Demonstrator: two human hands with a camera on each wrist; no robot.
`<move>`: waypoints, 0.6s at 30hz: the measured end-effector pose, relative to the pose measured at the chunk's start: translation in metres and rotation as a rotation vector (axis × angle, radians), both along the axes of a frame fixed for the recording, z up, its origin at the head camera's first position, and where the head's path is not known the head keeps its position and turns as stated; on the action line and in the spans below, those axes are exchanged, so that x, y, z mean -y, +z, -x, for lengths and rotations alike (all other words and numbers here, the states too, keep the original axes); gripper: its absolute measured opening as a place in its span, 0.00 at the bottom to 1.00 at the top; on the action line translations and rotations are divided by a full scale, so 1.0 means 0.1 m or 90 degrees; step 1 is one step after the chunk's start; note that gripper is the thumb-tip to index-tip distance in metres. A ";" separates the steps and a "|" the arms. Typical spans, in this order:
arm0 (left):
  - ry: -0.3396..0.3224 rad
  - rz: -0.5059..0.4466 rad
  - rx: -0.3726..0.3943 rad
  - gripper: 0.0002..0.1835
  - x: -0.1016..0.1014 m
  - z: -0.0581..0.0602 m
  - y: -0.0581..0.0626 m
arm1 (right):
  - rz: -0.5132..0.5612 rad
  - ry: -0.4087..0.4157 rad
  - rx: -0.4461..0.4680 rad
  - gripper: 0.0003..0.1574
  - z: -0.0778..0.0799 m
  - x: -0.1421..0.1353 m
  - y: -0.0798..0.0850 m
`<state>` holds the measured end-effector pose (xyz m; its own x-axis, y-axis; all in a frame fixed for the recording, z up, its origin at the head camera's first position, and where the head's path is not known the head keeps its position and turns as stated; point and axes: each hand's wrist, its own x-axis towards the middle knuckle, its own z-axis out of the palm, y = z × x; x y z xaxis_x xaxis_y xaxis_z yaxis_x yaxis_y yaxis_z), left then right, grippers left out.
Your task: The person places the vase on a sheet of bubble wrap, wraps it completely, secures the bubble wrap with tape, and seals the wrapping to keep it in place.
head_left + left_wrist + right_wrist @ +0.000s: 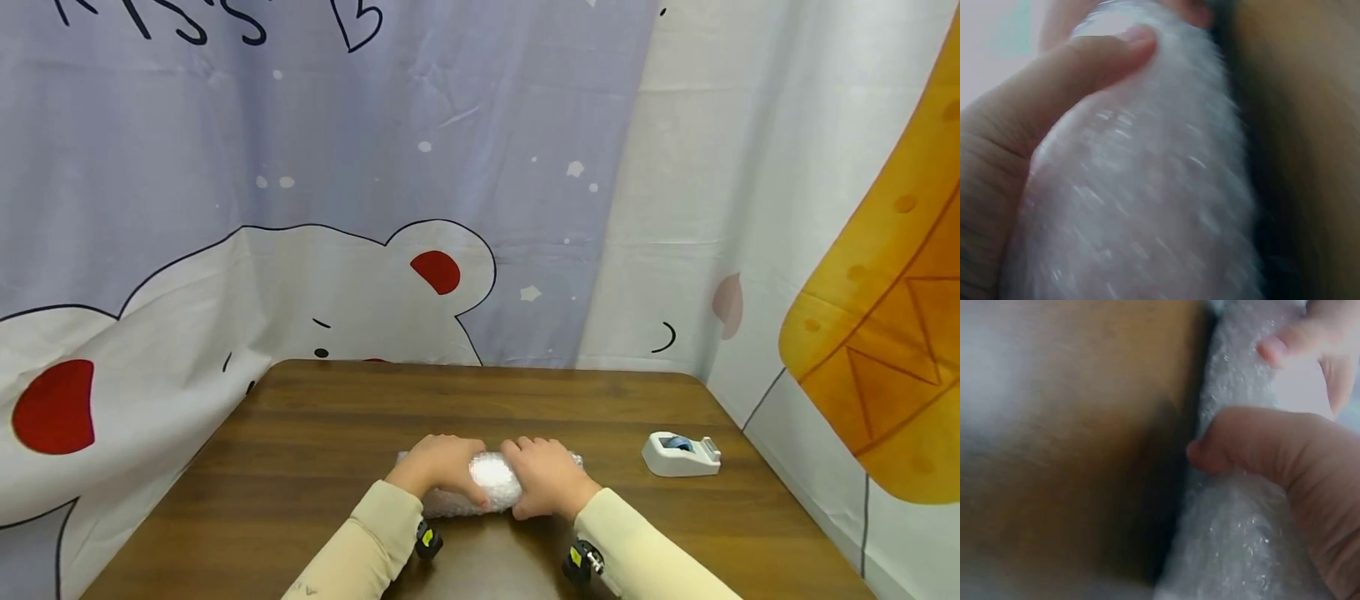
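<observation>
Lying under left hand (441,468), right hand (551,477), wrapped bundle (496,477)

The wrapped bundle (496,479) has room leftward; a tape dispenser (678,460) obstructs rightward.

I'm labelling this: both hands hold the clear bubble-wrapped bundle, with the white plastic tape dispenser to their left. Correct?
Wrong side: the head view shows the tape dispenser to their right; the left hand and right hand hold the bundle.

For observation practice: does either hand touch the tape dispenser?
No, the left hand and right hand hold the bubble wrap, apart from the tape dispenser.
</observation>
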<state>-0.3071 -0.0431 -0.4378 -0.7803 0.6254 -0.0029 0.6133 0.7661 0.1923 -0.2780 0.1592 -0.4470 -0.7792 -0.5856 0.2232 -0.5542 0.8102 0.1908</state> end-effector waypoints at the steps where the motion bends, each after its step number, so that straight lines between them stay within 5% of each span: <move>1: -0.005 0.001 -0.022 0.39 0.01 -0.01 -0.03 | 0.001 -0.005 0.026 0.40 0.03 0.00 0.02; 6: -0.022 0.003 -0.179 0.46 0.03 -0.05 -0.13 | 0.042 -0.047 0.238 0.35 0.19 -0.07 0.15; 9: -0.018 -0.004 -0.236 0.45 0.02 -0.05 -0.16 | 0.081 -0.062 0.355 0.34 0.26 -0.13 0.20; 11: -0.016 -0.004 -0.253 0.43 0.01 -0.04 -0.17 | 0.096 -0.060 0.382 0.35 0.29 -0.16 0.20; 14: -0.011 0.001 -0.251 0.40 0.01 0.00 -0.18 | 0.086 -0.037 0.319 0.36 0.26 -0.17 0.17; 18: 0.009 0.005 -0.186 0.38 0.05 0.05 -0.16 | 0.031 -0.008 0.125 0.44 0.11 -0.14 0.07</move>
<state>-0.3118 -0.0476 -0.4535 -0.7570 0.6157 0.2186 0.6314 0.7755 0.0023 -0.2890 0.1734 -0.4400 -0.8179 -0.5675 0.0949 -0.5664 0.8231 0.0405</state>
